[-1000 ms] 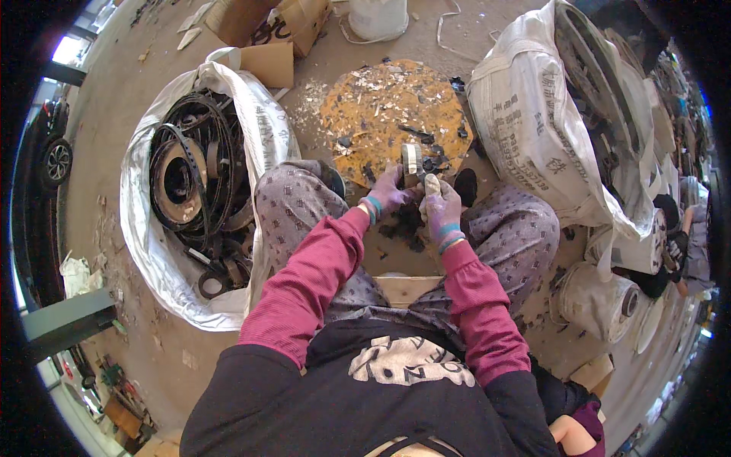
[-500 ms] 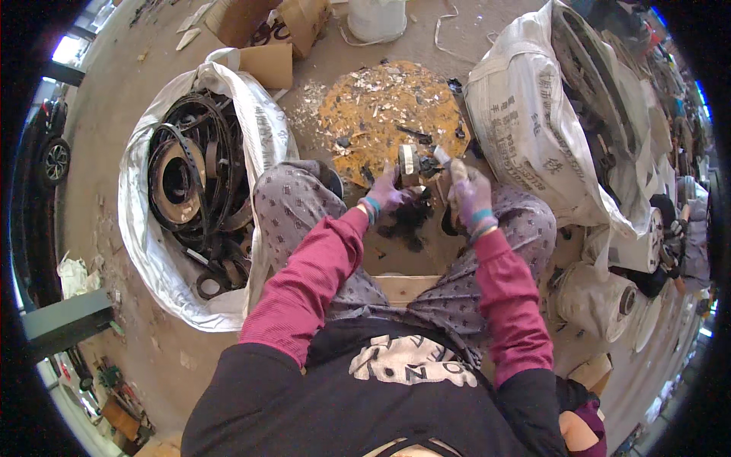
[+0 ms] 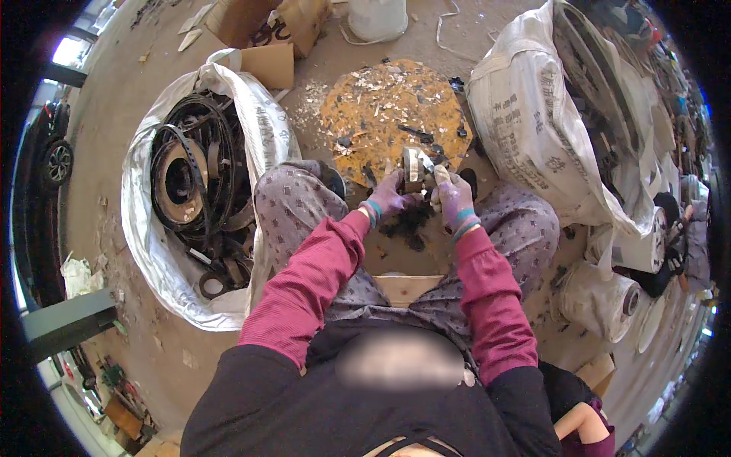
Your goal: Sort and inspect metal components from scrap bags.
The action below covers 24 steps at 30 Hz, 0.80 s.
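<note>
One gloved left hand (image 3: 388, 196), clamped on ring-shaped part (image 3: 413, 172) at near edge of orange disc (image 3: 388, 99); right hand (image 3: 455, 201) at same disc edge, curled, grip contents indeterminable. Left of disc: white sack (image 3: 268, 126). Beyond disc: white container (image 3: 377, 19).

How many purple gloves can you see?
2. One is on the left hand, at the left side of the shiny piece; the other is on the right hand, to that piece's right. More could be hidden in the cluttered background.

Left hand (image 3: 390, 196) holding a round part (image 3: 413, 169), right hand (image 3: 454, 199) beside it — littered orange disc (image 3: 381, 103) beyond; white sack (image 3: 268, 137) leftward
</note>
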Tool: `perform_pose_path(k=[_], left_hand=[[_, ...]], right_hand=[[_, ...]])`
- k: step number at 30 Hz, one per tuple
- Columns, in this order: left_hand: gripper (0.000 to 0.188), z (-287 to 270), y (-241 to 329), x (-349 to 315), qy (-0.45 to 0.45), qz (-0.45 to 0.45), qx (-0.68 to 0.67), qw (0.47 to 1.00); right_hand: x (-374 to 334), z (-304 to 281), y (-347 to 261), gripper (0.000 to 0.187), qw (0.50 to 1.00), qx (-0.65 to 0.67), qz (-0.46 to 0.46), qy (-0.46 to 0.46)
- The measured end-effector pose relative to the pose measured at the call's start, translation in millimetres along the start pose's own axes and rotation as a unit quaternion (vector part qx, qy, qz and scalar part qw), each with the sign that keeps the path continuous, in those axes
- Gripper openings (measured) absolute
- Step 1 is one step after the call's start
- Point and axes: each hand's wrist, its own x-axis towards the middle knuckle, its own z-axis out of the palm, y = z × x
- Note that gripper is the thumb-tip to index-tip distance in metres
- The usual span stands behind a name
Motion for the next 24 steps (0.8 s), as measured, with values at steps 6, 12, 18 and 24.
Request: perform_pose_path(k=[6, 12, 18, 24], left_hand=[[0.054, 3, 12, -5, 0.034, 0.018, -0.016, 0.999], [0.061, 13, 41, -12, 0.063, -0.017, 0.091, 0.994], [0.080, 0, 38, -14, 0.136, 0.038, 0.316, 0.938], [0.071, 13, 76, -7, 0.112, 0.062, 0.417, 0.900]], right_hand=[[8, -4, 7, 0.039, 0.994, 0.024, -0.107, 0.015], [16, -3, 49, 0.046, 0.936, -0.204, -0.288, 0.005], [16, 5, 42, 0.048, 0.935, -0.249, -0.237, -0.090], [44, 12, 71, 0.038, 0.941, -0.276, -0.191, -0.050]])
